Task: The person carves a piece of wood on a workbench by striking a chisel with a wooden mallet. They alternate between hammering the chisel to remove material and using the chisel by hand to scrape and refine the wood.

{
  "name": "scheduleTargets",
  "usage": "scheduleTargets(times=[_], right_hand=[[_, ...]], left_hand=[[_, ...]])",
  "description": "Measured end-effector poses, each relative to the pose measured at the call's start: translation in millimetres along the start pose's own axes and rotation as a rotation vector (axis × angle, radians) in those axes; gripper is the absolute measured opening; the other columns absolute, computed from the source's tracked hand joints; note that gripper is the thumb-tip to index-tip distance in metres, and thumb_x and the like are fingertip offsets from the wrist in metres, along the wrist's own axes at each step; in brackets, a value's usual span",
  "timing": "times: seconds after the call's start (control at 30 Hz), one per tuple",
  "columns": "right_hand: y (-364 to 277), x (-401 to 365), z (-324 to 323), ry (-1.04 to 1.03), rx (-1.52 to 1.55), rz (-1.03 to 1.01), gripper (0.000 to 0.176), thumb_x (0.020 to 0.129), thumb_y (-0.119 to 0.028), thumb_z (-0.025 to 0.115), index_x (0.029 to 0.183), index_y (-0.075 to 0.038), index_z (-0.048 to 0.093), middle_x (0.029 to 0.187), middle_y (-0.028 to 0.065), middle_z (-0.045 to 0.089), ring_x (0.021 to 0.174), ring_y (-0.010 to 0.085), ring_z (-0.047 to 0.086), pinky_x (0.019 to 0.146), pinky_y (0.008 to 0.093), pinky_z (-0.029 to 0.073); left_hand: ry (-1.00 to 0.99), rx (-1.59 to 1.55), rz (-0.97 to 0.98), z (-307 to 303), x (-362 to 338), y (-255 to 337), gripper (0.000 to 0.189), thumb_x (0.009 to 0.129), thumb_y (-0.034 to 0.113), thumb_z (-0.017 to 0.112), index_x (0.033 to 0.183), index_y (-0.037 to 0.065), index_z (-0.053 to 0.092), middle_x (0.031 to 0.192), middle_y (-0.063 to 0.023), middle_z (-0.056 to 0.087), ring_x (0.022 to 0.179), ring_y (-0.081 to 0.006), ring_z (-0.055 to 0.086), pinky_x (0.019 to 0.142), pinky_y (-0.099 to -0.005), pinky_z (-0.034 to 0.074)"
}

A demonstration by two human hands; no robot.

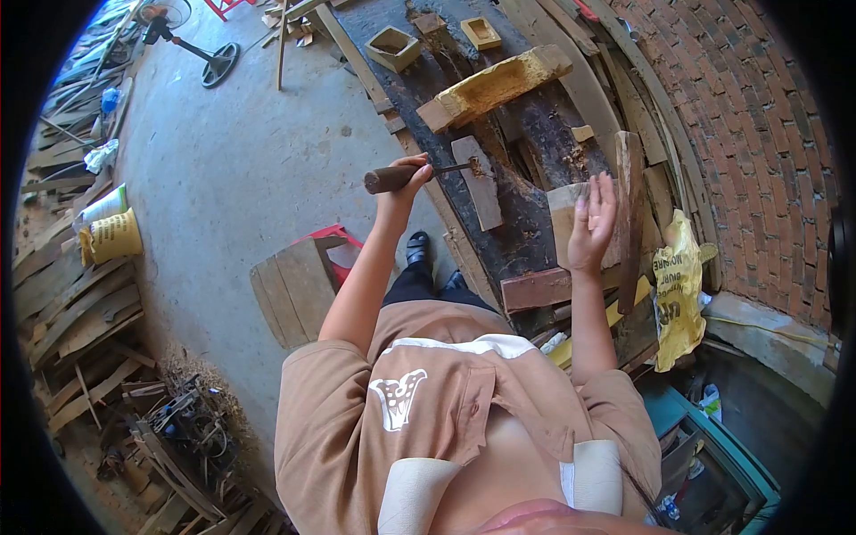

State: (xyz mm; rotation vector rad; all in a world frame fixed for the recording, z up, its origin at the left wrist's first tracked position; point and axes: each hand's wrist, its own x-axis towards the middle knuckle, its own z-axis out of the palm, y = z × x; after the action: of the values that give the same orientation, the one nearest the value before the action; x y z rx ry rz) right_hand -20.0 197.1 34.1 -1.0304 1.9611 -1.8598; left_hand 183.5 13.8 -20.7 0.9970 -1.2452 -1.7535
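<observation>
My left hand (412,178) is closed around a chisel (383,181) with a thick dark wooden handle. Its thin metal shaft points right, the tip over a flat piece of wood (482,198) with wood chips near its upper part. My right hand (592,227) is held up with fingers stretched out, nothing in it. It overlaps a pale wooden block (562,214) on the dark workbench (522,245). Right of that hand stretches a long wooden stick (629,205).
Farther up the bench are a yellowish hollowed beam (495,89), a square hollow block (393,49) and a smaller one (481,34). A yellow sack (679,294) hangs by the brick wall (740,134). A wooden-topped stool (294,290) stands left of my legs; a fan (214,62) is beyond.
</observation>
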Motion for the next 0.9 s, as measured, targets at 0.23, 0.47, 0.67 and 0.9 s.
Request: scheduleTargets(times=[0.23, 0.47, 0.67, 0.9], right_hand=[[-9, 14, -27, 0.111, -0.077, -0.058, 0.046, 0.088, -0.007, 0.043, 0.129, 0.003, 0.024, 0.134, 0.0167, 0.029, 0.123, 0.0283, 0.032, 0.100, 0.0358, 0.028], [-16, 17, -48, 0.191, -0.154, -0.033, 0.046, 0.089, -0.006, 0.042, 0.129, 0.003, 0.021, 0.133, 0.0192, 0.028, 0.123, 0.0277, 0.033, 0.099, 0.0364, 0.028], [-1, 31, -84, 0.122, -1.027, 0.059, 0.064, 0.082, -0.040, 0.052, 0.125, 0.005, 0.034, 0.128, 0.0235, 0.036, 0.119, 0.0342, 0.036, 0.098, 0.0395, 0.030], [23, 30, -106, -0.094, -1.218, 0.514, 0.065, 0.073, -0.045, 0.060, 0.115, 0.003, 0.045, 0.120, 0.0232, 0.044, 0.109, 0.0351, 0.045, 0.089, 0.0417, 0.038]], left_hand=[[-0.015, 0.014, 0.010, 2, 1, 4, 0.023, 0.074, 0.014, 0.069, 0.090, 0.001, 0.059, 0.105, -0.0129, 0.057, 0.098, -0.0168, 0.052, 0.084, -0.0281, 0.042], [0.041, 0.150, 0.020, 9, 2, 4, 0.024, 0.071, 0.015, 0.072, 0.087, 0.002, 0.059, 0.088, -0.0070, 0.061, 0.081, -0.0114, 0.056, 0.070, -0.0231, 0.045], [-0.031, 0.316, 0.073, 23, 2, 14, 0.021, 0.072, 0.016, 0.071, 0.086, 0.004, 0.060, 0.076, -0.0026, 0.061, 0.069, -0.0071, 0.055, 0.060, -0.0198, 0.044], [-0.032, 0.331, 0.185, 38, 8, 2, 0.026, 0.067, 0.017, 0.074, 0.079, 0.001, 0.059, 0.076, -0.0040, 0.062, 0.064, -0.0073, 0.053, 0.059, -0.0232, 0.045]])
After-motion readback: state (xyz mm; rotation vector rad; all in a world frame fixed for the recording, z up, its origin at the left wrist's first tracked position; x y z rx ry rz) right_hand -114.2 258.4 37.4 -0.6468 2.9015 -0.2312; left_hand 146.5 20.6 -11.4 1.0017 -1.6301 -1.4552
